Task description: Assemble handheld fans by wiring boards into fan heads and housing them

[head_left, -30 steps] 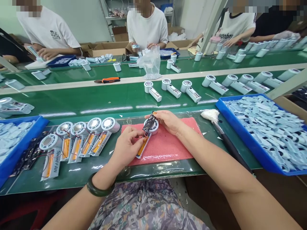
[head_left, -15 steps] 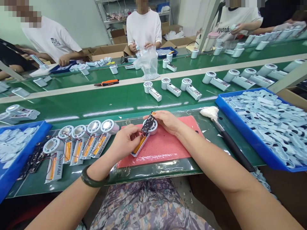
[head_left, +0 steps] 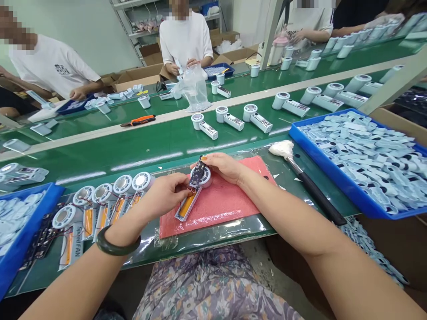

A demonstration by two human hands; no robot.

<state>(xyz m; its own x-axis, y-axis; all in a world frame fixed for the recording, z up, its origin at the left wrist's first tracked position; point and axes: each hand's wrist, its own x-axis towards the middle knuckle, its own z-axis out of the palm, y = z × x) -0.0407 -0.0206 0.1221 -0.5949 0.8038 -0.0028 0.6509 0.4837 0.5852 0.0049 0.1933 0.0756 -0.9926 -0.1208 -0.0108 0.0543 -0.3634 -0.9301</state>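
Note:
A small handheld fan [head_left: 205, 177] lies over the pink mat [head_left: 220, 200], its handle casing open and an orange battery [head_left: 187, 202] showing inside. Above the fan's neck a black circuit board [head_left: 197, 172] is held at a slant. My right hand [head_left: 222, 165] pinches the board's upper end, by the fan head. My left hand [head_left: 173, 190] has its fingers closed at the board's lower end, where thin red wires run; its fingertips partly hide what they grip. Several unclosed fans with batteries and wires, one a near fan [head_left: 66, 218], stand in a row left of my left hand.
Blue trays of pale casing parts stand on the right [head_left: 353, 202] and left [head_left: 55, 195]. A black-handled hammer [head_left: 316, 193] with a white-wrapped head lies right of the mat. Several fans [head_left: 230, 119] rest on the green belt, near orange pliers [head_left: 142, 120]. Co-workers sit across.
The view has shifted slightly to the right. My left hand has drawn back a little from the casing, so more of the battery shows. The board stays between my hands.

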